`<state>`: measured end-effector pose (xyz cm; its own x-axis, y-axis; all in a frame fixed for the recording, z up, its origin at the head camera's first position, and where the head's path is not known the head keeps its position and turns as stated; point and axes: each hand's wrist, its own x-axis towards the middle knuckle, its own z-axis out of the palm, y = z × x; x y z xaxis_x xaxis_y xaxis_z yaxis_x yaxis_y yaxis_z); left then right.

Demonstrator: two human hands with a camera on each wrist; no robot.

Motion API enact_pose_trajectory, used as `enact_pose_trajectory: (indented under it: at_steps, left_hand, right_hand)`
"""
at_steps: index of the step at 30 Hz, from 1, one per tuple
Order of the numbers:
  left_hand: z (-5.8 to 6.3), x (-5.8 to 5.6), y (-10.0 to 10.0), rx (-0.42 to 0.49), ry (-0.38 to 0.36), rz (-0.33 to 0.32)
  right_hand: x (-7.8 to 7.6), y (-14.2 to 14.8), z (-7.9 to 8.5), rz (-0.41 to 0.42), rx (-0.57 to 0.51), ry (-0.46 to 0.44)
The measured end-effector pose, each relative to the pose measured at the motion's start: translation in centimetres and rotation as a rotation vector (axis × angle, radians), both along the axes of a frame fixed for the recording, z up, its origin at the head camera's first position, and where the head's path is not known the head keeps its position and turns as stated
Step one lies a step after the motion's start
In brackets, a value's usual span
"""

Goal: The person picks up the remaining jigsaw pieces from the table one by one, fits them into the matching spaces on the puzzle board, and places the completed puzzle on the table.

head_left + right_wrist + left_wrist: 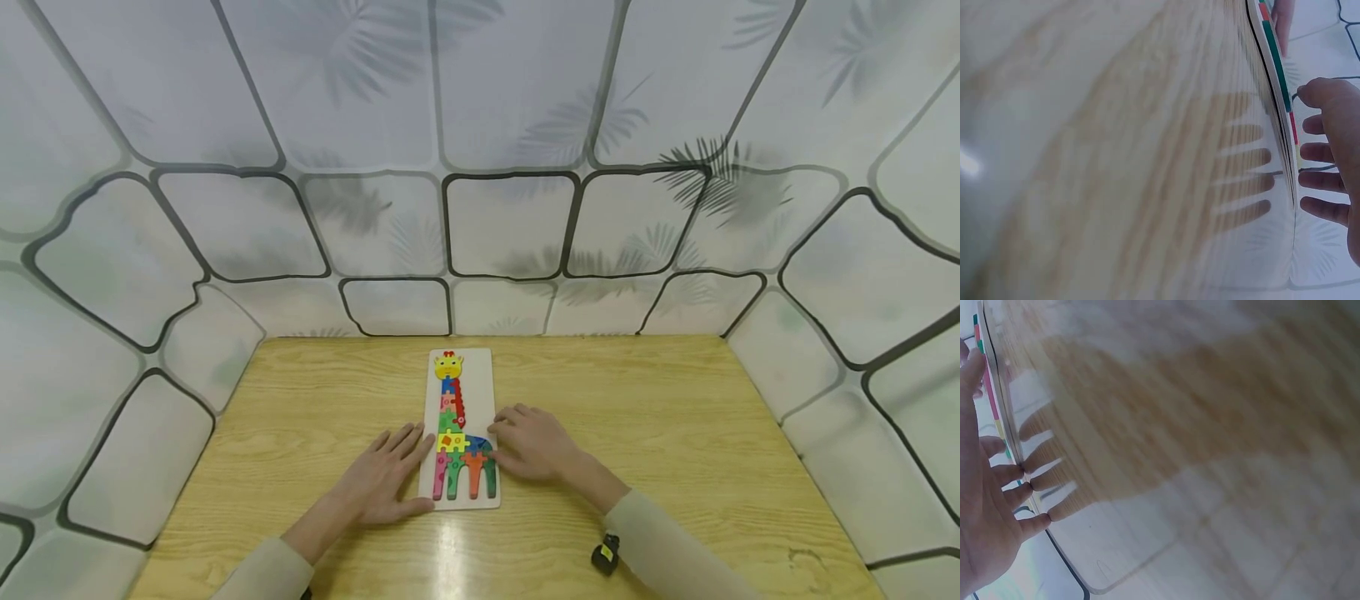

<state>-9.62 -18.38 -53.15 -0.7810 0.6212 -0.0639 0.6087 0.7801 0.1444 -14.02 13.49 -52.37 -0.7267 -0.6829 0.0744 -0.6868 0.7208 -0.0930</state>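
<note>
A white puzzle board (pixel 477 392) lies flat on the table, its long side running away from me. On it is a giraffe puzzle (pixel 452 442) of colourful interlocking pieces, with a yellow head at the far end and legs nearest me. My left hand (pixel 382 479) rests at the board's left edge, fingers spread and thumb by the near corner. At the right edge, by the blue and dark green pieces, lies my right hand (pixel 532 443) with loosely bent fingers. Both wrist views show the fingers, left (pixel 1013 487) and right (pixel 1319 165), extended beside the board's edge.
The glossy wooden table (pixel 337 383) reflects the hands. A small black object with a yellow mark (pixel 604 554) sits beside the right sleeve. Patterned white curtains (pixel 510 225) with dark outlines and leaf prints enclose the table's back and sides.
</note>
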Motion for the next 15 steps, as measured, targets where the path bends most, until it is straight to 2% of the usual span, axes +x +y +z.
enact_pose_trajectory:
  at_steps: [9, 15]
  left_hand:
    - [0.3, 0.1, 0.0, 0.025, -0.030, 0.016]
    - [0.3, -0.2, -0.3, 0.025, 0.001, 0.032]
  right_hand:
    - [0.3, 2.4, -0.3, -0.031, -0.027, 0.072]
    - [0.7, 4.1, -0.3, -0.055, -0.041, 0.136]
